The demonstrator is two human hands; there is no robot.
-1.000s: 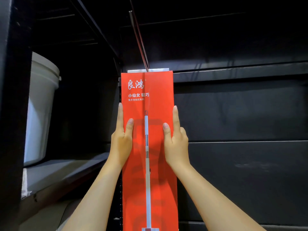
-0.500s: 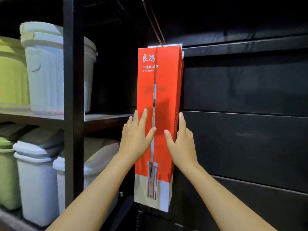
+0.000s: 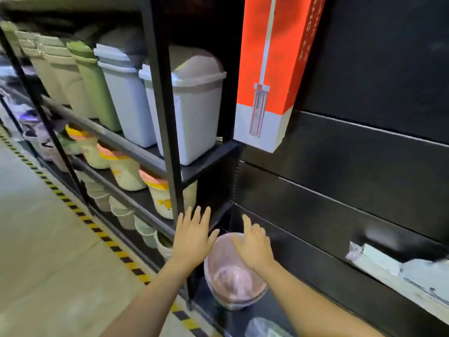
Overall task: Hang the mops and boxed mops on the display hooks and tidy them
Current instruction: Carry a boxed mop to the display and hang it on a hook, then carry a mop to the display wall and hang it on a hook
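Observation:
A tall red and white boxed mop (image 3: 272, 69) hangs against the black slat wall (image 3: 364, 166), its top cut off by the frame; the hook is out of view. Far below it, my left hand (image 3: 193, 237) and my right hand (image 3: 254, 244) are both empty with fingers spread, held side by side in front of the black shelf post (image 3: 167, 132). Neither hand touches the box. A white packaged item (image 3: 388, 266) lies low at the right, blurred.
Lidded waste bins (image 3: 192, 103) fill the upper shelf at left, with tubs and stacked bowls on lower shelves. A pink plastic basin (image 3: 233, 280) sits low beneath my hands. Yellow-black floor tape (image 3: 80, 215) runs along the shelving.
Both hands have let go of the red box and dropped well below it. The view has tilted downward, so the box now sits at the top of the frame.

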